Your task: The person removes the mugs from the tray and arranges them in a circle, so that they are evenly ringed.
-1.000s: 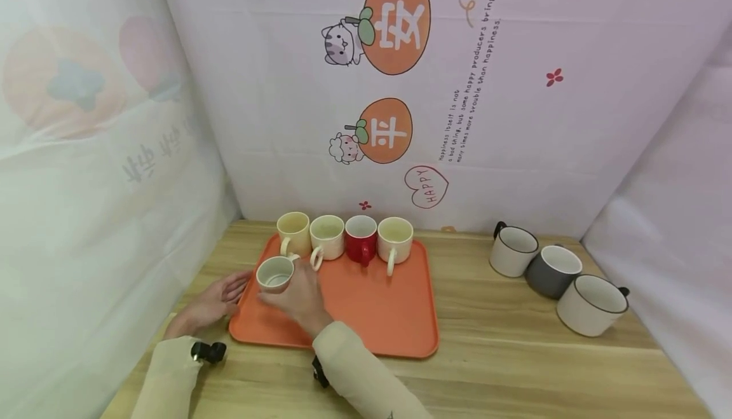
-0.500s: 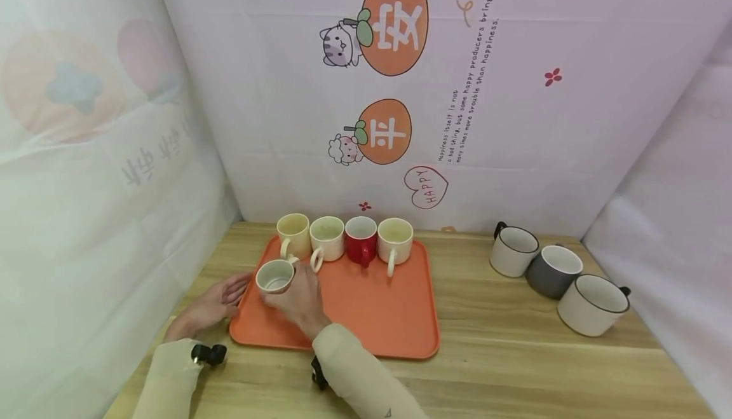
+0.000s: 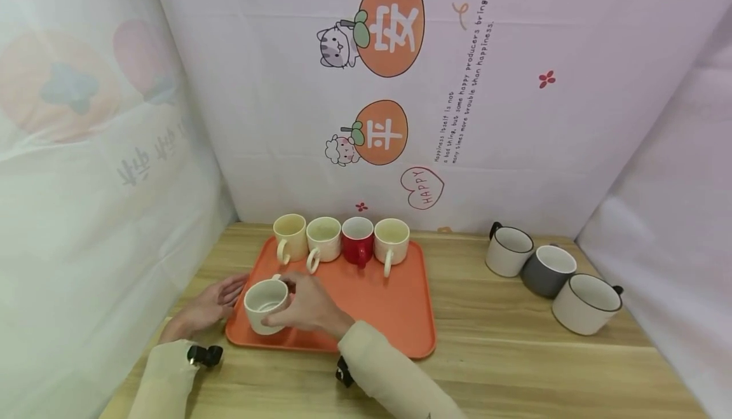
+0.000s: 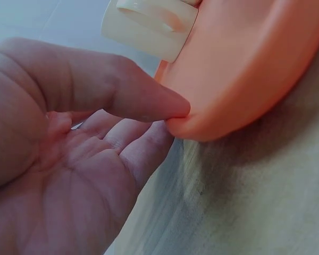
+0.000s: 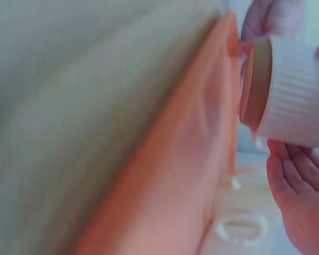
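My right hand (image 3: 311,304) holds a white mug (image 3: 260,317) by its sides over the left front part of an orange tray (image 3: 377,308). In the right wrist view this mug (image 5: 297,93) shows a ribbed wall and a tan base, apart from the tray floor. My left hand (image 3: 203,309) is at the tray's left edge. Seen from the left wrist, that hand (image 4: 80,143) pinches the tray rim (image 4: 202,125), thumb above and fingers below. Along the tray's back stand a pale yellow mug (image 3: 290,238), two cream mugs (image 3: 324,241) and a red mug (image 3: 357,244), handles facing me.
To the right on the wooden table (image 3: 486,330) stand a white black-handled mug (image 3: 506,257), a dark grey mug (image 3: 543,276) and a wider white black-rimmed mug (image 3: 580,311). Printed white cloth (image 3: 486,88) encloses the back and sides.
My right hand has brought the white mug toward the tray's front left, away from the back row. My left hand stays at the tray's left edge.
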### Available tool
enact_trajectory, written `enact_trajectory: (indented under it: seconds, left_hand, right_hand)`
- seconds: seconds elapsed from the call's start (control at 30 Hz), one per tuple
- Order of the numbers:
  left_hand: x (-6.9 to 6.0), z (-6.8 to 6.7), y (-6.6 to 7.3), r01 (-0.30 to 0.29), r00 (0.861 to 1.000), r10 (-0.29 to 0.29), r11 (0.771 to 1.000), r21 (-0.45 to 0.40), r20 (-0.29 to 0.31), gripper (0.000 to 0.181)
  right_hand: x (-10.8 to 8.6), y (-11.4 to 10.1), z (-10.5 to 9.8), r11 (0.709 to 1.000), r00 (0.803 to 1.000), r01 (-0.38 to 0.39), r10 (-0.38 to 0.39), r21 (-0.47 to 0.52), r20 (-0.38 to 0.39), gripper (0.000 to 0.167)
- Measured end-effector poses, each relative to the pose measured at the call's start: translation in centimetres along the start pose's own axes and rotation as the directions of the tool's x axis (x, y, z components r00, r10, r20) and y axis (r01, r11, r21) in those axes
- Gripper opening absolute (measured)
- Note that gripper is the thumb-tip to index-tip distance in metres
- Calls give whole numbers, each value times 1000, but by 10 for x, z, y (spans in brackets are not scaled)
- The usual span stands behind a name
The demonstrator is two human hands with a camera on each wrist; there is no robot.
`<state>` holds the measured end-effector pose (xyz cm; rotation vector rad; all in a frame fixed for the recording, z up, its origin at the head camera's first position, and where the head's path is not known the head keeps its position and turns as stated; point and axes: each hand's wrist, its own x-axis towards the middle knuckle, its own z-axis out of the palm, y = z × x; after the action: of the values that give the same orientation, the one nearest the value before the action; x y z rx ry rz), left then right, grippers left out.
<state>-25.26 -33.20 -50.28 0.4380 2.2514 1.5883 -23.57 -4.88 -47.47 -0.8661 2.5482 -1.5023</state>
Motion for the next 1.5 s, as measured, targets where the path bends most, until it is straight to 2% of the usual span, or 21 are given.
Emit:
enact_trajectory:
  seconds: [0.1,0.27,0.47,0.63,0.8,1.03,1.17,1.3,1.5]
  left_hand:
    - [0,0,0,15,1000,-15,1000,-10,-1,93]
    - [0,0,-3,19,1000,-19,999,-26,6,97]
    - [-1,-3,-5,12,1000,-10,997,-78,24,99]
    - [-2,-6,-6,-5,999,8,997,-82,36,98]
    - [-6,-7,-4,-16,999,19,997,-71,42,97]
    - [-5,-8,-2,-10,1000,12,998,-60,28,98]
    - [-3,-7,-2,-6,1000,8,998,-62,29,98]
    - [-1,-6,-3,-10,999,12,998,-68,36,97]
    - [1,-5,-3,-6,999,9,998,-64,39,98]
  right_hand:
    - [-7,0,-17,998,995,55,-57,28,81,64]
    - [-23,-1,-51,986,974,170,-167,-4,152,65]
    - [-46,3,-98,981,978,188,-184,-38,95,69]
    - [-68,20,-141,982,984,180,-180,-52,15,68]
    - [-91,46,-187,984,988,144,-150,-105,-44,71]
    - [-126,86,-241,980,991,19,-45,-197,-126,72]
    - [-142,110,-261,978,984,-47,10,-204,-179,75]
    - [-153,131,-276,978,975,-76,32,-193,-221,75]
    - [-164,148,-293,965,957,-149,85,-216,-279,75]
